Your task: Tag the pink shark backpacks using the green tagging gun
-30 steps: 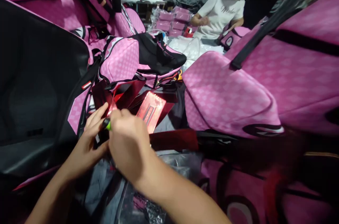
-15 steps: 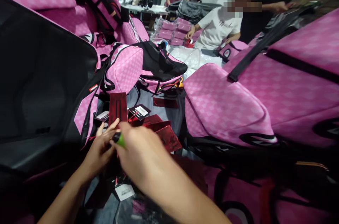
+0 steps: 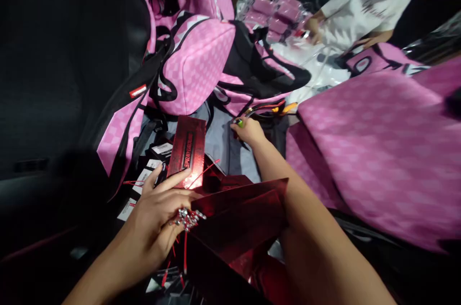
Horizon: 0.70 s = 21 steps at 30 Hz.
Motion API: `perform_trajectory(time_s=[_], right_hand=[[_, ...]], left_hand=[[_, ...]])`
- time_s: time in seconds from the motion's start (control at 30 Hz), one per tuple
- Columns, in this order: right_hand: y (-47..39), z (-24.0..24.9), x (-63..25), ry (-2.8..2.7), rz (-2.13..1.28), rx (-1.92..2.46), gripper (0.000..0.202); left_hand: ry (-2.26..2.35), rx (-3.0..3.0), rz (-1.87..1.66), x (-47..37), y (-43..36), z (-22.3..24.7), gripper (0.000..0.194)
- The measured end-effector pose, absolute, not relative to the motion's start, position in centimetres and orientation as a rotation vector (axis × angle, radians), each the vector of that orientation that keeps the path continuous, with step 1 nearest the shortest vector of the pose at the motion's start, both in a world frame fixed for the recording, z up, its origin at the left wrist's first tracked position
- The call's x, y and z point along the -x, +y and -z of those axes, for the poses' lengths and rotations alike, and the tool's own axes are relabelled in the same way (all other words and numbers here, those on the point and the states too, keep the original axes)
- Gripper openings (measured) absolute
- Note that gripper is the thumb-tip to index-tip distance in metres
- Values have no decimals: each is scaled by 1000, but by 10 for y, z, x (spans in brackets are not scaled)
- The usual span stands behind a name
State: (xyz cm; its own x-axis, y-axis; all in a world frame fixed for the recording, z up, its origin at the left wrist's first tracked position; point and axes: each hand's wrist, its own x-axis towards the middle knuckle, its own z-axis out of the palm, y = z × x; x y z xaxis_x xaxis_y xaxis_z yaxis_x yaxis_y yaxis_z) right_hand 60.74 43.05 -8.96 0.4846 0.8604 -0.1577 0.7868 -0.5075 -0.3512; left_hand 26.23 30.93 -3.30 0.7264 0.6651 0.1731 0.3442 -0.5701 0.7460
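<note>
My left hand (image 3: 154,218) is closed around a bunch of red tag strings, their silvery metal ends (image 3: 189,218) poking out between thumb and fingers. Shiny red hang tags (image 3: 189,146) fan out from that grip, one standing upright with lettering; darker red tags (image 3: 241,223) spread to the right, in front of my right forearm. Black tags with white labels (image 3: 144,177) hang on the left. Farther out, over grey cloth (image 3: 219,137), my right hand (image 3: 250,131) is closed on a small green-handled tool (image 3: 239,123). Its working end cannot be made out.
A pink-and-black bag (image 3: 198,65) lies just ahead. Large pink checked bags (image 3: 378,151) crowd the right side, and a black bag panel (image 3: 72,79) rises at left. Beyond, a co-worker in a white shirt (image 3: 367,7) stands by plastic-wrapped pink packs (image 3: 281,14).
My right hand has moved forward and right, away from my left hand, with the green-handled tool. The red tags now fan out wider and nearer, and the view has shifted.
</note>
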Motion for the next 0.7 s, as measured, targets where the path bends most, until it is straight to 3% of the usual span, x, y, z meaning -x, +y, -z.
perform_trajectory(time_s=[0.1,0.27,0.37,0.53,0.7], right_hand=[[446,103,-608,-1436,-364,2623,38],[466,103,-620,-1413,-453,2803,16],[469,103,-621,-1377,-449,2832,23],[458,104,-623,-1253,-647,2789,12],[445,104,-627,-1086,-665,2697,24]], left_hand=[[775,-2183,-583,-260,310,36,30],[761,-2156,-595,-262,311,44,33],[749,-2166,-625,-262,311,46,34],[744,-2208,-673,-263,311,44,38],[708,-2274,-596,-263,314,43,37]])
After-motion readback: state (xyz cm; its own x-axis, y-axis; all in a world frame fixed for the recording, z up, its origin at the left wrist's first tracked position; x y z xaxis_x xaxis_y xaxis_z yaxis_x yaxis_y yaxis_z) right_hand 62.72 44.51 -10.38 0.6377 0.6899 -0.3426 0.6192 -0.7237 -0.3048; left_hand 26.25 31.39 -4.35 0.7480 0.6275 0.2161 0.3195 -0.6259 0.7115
